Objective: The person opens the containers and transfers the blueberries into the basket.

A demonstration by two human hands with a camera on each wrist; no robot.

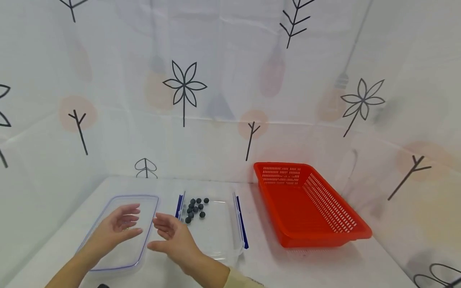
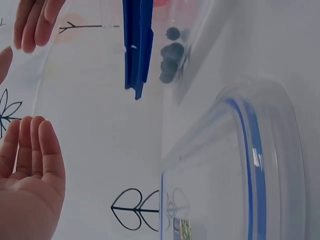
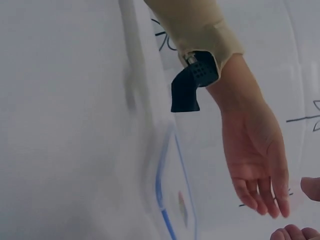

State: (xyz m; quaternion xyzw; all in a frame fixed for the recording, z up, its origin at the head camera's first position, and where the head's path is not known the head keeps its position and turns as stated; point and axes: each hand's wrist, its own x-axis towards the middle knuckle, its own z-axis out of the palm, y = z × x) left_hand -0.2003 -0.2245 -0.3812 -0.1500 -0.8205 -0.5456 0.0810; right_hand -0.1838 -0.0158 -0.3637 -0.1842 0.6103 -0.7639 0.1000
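Observation:
My left hand [image 1: 117, 226] hovers over a clear plastic lid [image 1: 135, 265] with a blue-lined rim, fingers relaxed and holding nothing. Facing it, palm inward, is my right hand [image 1: 180, 242], also holding nothing, in the space between the lid and a clear plastic box [image 1: 216, 236]. The two hands are apart. Several small dark round pieces [image 1: 195, 209], blueberry-like, lie at the box's far left. Blue clips [image 1: 242, 224] stand folded out along its sides. In the left wrist view, the lid [image 2: 255, 160] carries a small sticker [image 2: 182, 229].
A red perforated basket [image 1: 299, 218] stands right of the box on the white table. Behind rises a white cloth [image 1: 223, 152] printed with plants. A small black object [image 1: 103, 286] shows at the bottom edge. A black wrist device [image 3: 192, 82] sits at the cuff of a beige sleeve.

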